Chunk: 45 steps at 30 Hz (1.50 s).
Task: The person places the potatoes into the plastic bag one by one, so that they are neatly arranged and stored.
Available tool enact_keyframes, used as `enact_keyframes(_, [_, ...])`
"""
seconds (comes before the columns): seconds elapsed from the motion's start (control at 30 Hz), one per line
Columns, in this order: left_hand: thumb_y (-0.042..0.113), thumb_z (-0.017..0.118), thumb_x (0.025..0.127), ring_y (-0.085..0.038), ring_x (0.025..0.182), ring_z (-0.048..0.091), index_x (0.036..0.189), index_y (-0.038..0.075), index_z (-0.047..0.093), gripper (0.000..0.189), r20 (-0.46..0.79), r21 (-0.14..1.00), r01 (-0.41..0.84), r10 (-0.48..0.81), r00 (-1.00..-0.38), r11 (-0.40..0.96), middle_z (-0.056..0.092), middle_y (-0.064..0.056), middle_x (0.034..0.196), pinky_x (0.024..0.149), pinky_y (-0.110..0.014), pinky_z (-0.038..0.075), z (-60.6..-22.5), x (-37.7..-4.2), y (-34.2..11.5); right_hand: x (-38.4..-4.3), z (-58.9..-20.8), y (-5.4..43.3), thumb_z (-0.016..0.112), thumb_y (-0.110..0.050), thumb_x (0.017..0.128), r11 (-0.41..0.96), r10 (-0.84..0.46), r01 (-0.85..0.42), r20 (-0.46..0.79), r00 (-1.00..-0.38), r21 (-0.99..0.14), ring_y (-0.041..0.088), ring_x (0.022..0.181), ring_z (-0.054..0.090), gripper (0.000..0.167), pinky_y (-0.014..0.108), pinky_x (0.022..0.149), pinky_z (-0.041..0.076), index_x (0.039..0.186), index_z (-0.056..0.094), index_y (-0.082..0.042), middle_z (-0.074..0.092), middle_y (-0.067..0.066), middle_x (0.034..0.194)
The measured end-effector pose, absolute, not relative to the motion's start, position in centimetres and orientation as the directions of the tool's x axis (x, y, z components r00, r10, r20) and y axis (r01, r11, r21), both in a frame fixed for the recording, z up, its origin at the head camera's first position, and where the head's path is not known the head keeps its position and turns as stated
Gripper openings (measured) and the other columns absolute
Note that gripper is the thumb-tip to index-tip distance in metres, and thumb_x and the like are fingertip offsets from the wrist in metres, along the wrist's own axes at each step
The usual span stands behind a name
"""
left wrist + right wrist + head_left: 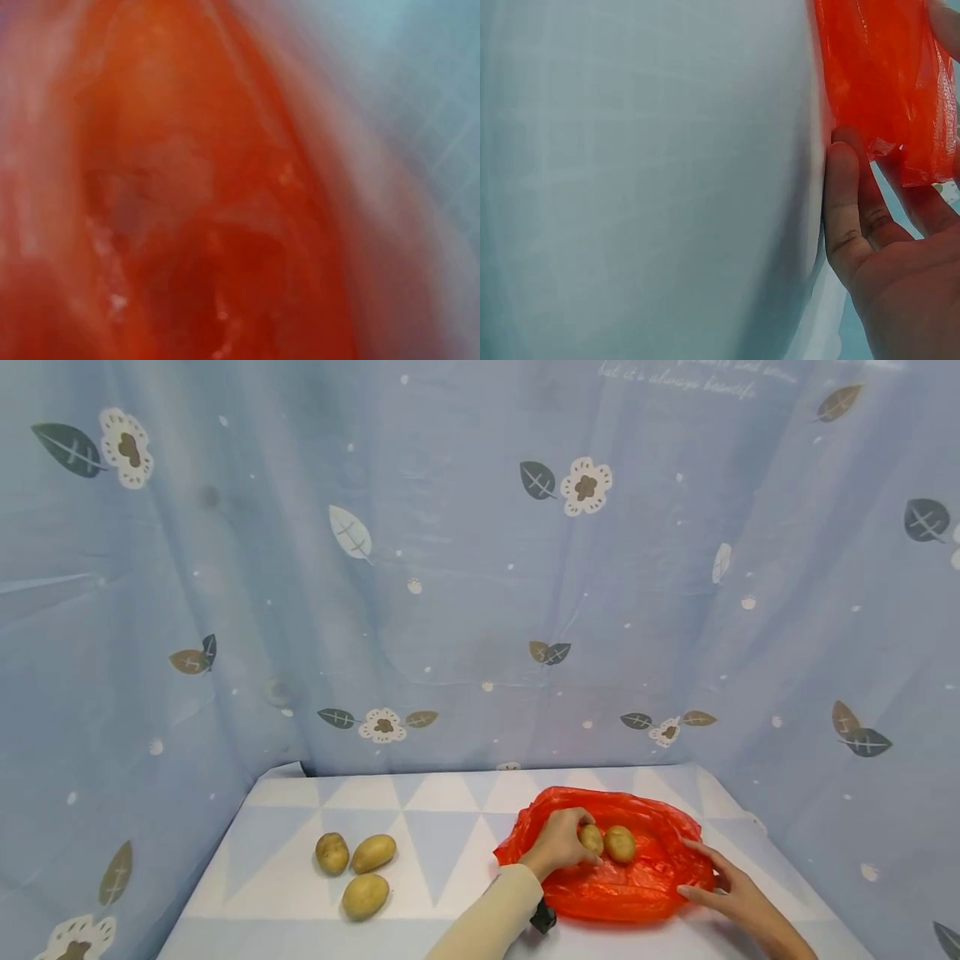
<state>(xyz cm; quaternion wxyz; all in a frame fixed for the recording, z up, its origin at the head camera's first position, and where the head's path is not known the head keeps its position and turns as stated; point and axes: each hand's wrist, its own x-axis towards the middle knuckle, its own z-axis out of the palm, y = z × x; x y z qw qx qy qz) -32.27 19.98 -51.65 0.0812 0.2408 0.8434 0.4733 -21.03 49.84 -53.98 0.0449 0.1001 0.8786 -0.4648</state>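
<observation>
A red plastic bag (600, 906) lies spread wide on the table, its mouth facing up. My left hand (561, 842) reaches in over its left side and grips a potato (592, 839) between thumb and fingers. Against that one sits a second potato (620, 844), inside the bag. On the right side, my right hand (731, 893) holds the bag's rim, the thumb and fingers on either side of the plastic in the right wrist view. The left wrist view is filled by blurred red plastic, and the left fingers are hidden there.
Three more potatoes rest close together left of the bag: a round one (332, 853), an oval one (374, 853) and a front one (365, 896). A triangle-patterned cloth (442, 793) covers the table. Blue curtains (465, 610) hang behind and at both sides.
</observation>
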Motion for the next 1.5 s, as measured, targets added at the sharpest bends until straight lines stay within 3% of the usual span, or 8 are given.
enact_keyframes(0.27, [0.009,0.094,0.073,-0.010,0.092,0.054,0.115,0.014,0.070,0.048,0.062,0.828,0.308,0.469,-0.881,0.469,0.061,0.008,0.102,0.085,-0.031,0.057,-52.3,-32.8,20.5,-21.1,-53.8,49.5,0.077,-0.036,0.093,0.572,0.136,0.216,-0.168,-0.976,-0.792,0.039,0.122,0.056,0.086,0.046,0.093,0.053,0.160,0.031,-0.008,0.027,0.034,0.159])
enact_keyframes(0.73, [0.006,0.092,0.075,-0.009,0.091,0.056,0.117,0.015,0.072,0.048,0.108,0.763,0.393,0.498,-0.860,0.513,0.066,0.007,0.106,0.089,-0.031,0.054,-51.9,-33.7,20.4,-22.0,-53.3,48.6,0.078,-0.039,0.092,0.565,0.165,0.256,-0.196,-0.967,-0.784,0.039,0.123,0.055,0.087,0.048,0.093,0.055,0.159,0.032,-0.008,0.029,0.033,0.158])
enact_keyframes(1.03, [0.009,0.089,0.080,-0.010,0.095,0.058,0.119,0.015,0.071,0.044,0.159,0.773,0.467,0.581,-0.798,0.429,0.068,0.006,0.115,0.083,-0.024,0.053,-49.7,-33.4,19.4,-22.0,-53.2,48.4,0.078,-0.039,0.092,0.545,0.183,0.291,-0.227,-0.957,-0.786,0.044,0.128,0.051,0.088,0.054,0.095,0.053,0.160,0.030,-0.009,0.026,0.033,0.159])
enact_keyframes(1.27, [0.011,0.088,0.082,-0.012,0.100,0.059,0.118,0.016,0.071,0.040,0.181,0.804,0.476,0.616,-0.767,0.356,0.068,0.008,0.115,0.080,-0.020,0.051,-48.0,-32.8,18.0,-22.0,-53.2,48.4,0.077,-0.037,0.093,0.548,0.172,0.274,-0.214,-0.962,-0.791,0.046,0.129,0.050,0.088,0.051,0.095,0.053,0.160,0.029,-0.007,0.025,0.034,0.159])
enact_keyframes(1.5, [0.016,0.088,0.084,-0.001,0.068,0.060,0.117,0.018,0.069,0.038,0.232,0.809,0.523,0.674,-0.702,0.267,0.066,0.014,0.113,0.067,-0.018,0.052,-46.5,-32.4,15.3,-22.1,-52.9,48.5,0.077,-0.039,0.093,0.542,0.176,0.293,-0.234,-0.956,-0.788,0.039,0.120,0.055,0.090,0.042,0.088,0.055,0.160,0.028,-0.004,0.026,0.036,0.157])
